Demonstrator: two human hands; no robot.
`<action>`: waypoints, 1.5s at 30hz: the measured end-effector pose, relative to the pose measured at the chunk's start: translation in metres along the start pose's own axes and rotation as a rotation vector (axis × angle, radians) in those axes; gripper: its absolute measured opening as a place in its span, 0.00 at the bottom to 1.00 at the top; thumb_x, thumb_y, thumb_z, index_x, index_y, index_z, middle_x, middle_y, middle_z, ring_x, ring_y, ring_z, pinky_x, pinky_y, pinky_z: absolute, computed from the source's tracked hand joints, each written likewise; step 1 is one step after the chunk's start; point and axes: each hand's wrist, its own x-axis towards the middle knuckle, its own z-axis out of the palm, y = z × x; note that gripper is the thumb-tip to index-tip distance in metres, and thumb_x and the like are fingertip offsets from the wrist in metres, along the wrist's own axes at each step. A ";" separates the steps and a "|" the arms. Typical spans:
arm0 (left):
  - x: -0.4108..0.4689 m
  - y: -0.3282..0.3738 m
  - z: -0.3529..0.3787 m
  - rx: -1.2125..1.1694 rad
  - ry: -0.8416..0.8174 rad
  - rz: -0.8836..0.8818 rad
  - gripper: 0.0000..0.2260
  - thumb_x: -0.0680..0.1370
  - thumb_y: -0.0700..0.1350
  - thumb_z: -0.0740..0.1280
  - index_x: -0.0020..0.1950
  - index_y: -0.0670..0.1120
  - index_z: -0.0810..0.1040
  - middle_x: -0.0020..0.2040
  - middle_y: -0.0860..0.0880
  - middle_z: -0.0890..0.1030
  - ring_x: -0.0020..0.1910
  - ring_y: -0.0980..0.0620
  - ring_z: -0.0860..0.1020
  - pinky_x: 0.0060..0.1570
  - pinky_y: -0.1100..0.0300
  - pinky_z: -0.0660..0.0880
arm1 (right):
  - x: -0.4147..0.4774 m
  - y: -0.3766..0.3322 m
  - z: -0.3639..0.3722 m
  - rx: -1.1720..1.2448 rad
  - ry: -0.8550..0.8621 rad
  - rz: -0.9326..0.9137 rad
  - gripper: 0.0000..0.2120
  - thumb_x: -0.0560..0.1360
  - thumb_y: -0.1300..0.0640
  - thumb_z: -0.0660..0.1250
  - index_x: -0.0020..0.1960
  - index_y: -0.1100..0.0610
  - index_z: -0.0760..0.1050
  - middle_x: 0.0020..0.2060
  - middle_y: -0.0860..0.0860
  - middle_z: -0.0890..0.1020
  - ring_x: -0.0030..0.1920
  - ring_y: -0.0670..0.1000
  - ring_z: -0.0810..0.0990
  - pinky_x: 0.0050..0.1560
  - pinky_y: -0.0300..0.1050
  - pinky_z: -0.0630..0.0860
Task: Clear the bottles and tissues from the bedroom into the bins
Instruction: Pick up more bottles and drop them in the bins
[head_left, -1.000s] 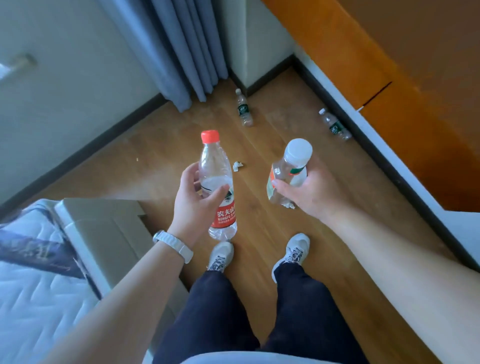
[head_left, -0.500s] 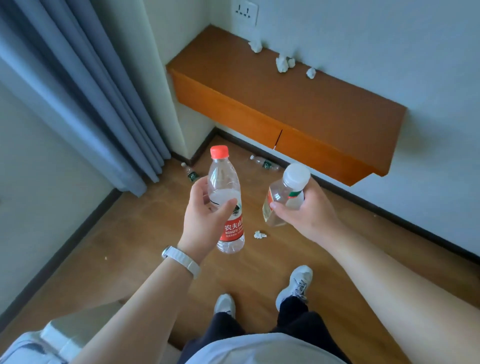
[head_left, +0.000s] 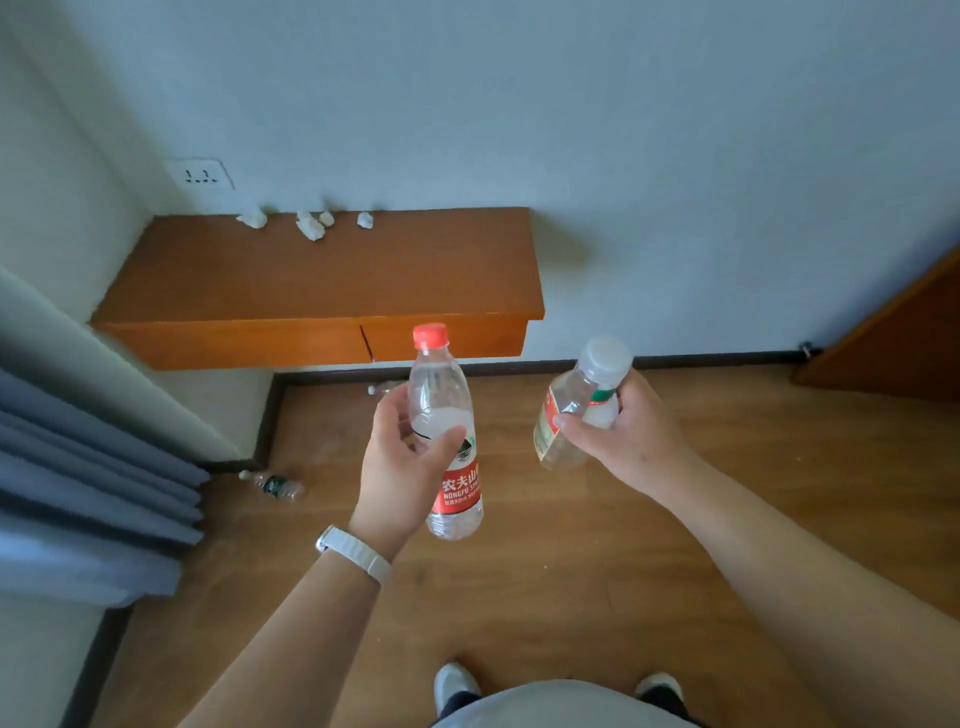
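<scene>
Head view: the left hand (head_left: 410, 462) is closed around the middle of the red-capped bottle (head_left: 447, 431), which is held upright with its cap level with the front edge of the table (head_left: 322, 280). The right hand (head_left: 618, 436) is closed around the upper part of the white-capped bottle (head_left: 571, 415), which is tilted with its cap up and to the right, beyond the table's right end. Both hands are occupied, so neither can take another item until its bottle is deposited. No bin appears in this view, and its direction from the table cannot be determined. Item count is four bottles and four tissues. Two bottles are held. A third, the floor bottle (head_left: 272, 486), lies on its side below the table's left half, its long axis roughly parallel to the table's front edge and its cap pointing toward the curtain (head_left: 93, 499). A fourth, the hidden bottle (head_left: 384, 388), lies on the floor beneath the table and is partly covered by the left hand. The tissues (head_left: 310, 228) are crumpled wads in a row along the table's rear edge against the wall. All remaining items lie forward and left of the hands, so the left hand is judged the nearer one.
</scene>
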 end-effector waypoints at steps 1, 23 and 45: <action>-0.001 0.005 0.017 0.018 -0.033 0.005 0.25 0.73 0.44 0.73 0.67 0.53 0.68 0.56 0.56 0.79 0.54 0.57 0.79 0.53 0.54 0.79 | -0.006 0.006 -0.016 0.006 0.020 0.006 0.19 0.67 0.47 0.75 0.54 0.42 0.72 0.48 0.41 0.78 0.50 0.44 0.79 0.52 0.48 0.79; -0.117 0.130 0.467 0.273 -0.558 0.184 0.27 0.74 0.45 0.73 0.66 0.60 0.65 0.62 0.55 0.76 0.57 0.50 0.78 0.57 0.47 0.77 | -0.153 0.243 -0.386 0.200 0.559 0.312 0.29 0.67 0.44 0.76 0.63 0.39 0.66 0.52 0.32 0.74 0.50 0.42 0.78 0.44 0.32 0.71; -0.047 0.179 0.790 0.293 -1.198 0.388 0.23 0.73 0.50 0.74 0.65 0.58 0.70 0.57 0.57 0.79 0.55 0.51 0.80 0.55 0.45 0.79 | -0.199 0.371 -0.557 0.102 1.123 0.754 0.27 0.67 0.42 0.75 0.61 0.39 0.66 0.52 0.36 0.77 0.53 0.43 0.80 0.57 0.40 0.76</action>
